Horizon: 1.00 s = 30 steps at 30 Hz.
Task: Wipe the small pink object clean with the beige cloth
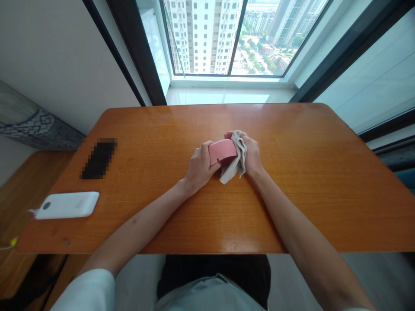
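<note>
Over the middle of the wooden table [311, 172], my left hand [200, 166] grips a pink, smooth, rounded object [223, 151] whose exact kind I cannot make out. My right hand [252, 153] is closed around a light grey cloth [238, 160] and presses it against the right side of the pink object. Part of the cloth hangs down below the hand. The pink object's right end is hidden behind the cloth, and some fingers of both hands are out of sight.
On the table's left side lie a white power bank-like device [68, 205] with a cable and a dark, pixelated rectangle [99, 160]. Behind the far edge is a window [227, 39]. A patterned cushion-like thing [39, 121] is at the left wall.
</note>
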### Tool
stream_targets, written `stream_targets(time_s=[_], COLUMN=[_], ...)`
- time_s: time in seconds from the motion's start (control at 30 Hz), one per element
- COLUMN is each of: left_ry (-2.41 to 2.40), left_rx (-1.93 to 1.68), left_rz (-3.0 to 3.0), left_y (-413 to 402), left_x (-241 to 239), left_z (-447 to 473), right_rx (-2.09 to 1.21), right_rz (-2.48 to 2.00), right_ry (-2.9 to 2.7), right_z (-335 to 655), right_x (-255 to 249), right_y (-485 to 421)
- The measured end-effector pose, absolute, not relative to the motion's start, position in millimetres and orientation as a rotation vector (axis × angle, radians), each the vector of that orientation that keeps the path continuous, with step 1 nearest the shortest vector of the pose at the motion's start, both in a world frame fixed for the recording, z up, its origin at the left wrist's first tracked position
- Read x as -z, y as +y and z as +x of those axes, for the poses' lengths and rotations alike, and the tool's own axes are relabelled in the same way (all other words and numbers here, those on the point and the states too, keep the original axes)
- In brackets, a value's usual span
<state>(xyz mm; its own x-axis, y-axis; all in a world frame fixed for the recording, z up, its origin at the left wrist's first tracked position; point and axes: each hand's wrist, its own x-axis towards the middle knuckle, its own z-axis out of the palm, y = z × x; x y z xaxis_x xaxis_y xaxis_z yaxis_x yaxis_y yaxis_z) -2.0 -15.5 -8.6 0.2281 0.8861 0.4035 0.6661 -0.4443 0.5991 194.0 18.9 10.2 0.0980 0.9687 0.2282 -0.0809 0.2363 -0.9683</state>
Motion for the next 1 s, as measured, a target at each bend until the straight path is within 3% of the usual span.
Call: stream_targets(time_s=[0.2, 0.43, 0.7, 0.8, 0.9, 1.0], left_ry=[1.408, 1.351, 1.391, 1.397, 1.427, 1.463], left_rx=[-0.98, -0.968, -0.912, -0.902, -0.89, -0.85], left_rz=[2.259, 2.299, 2.37, 2.408, 2.412, 2.427], left_y=[-13.7, -9.4, -7.3, -6.8, -6.4, -6.5], left_x=[10.7, 18.1, 26.0, 27.5, 27.1, 26.4], left_z=[3.0, 3.9, 2.9, 2.7, 2.6, 3.4], right_rx=[-0.69, -1.053, -0.778, -0.723, -0.907, -0.889], right_rz=[-0.922, -1.07, -0.829, -0.943, -1.034, -1.03], right_ry=[-1.293, -1.128, -1.174, -1.351, -1.333, -1.249], right_z=[204.3, 211.4, 216.4, 199.3, 201.2, 222.5], right_x=[-59.1, -6.0, -84.4, -57.3, -20.0, -17.7], right_y=[28.8, 31.4, 30.4, 20.7, 23.4, 36.2])
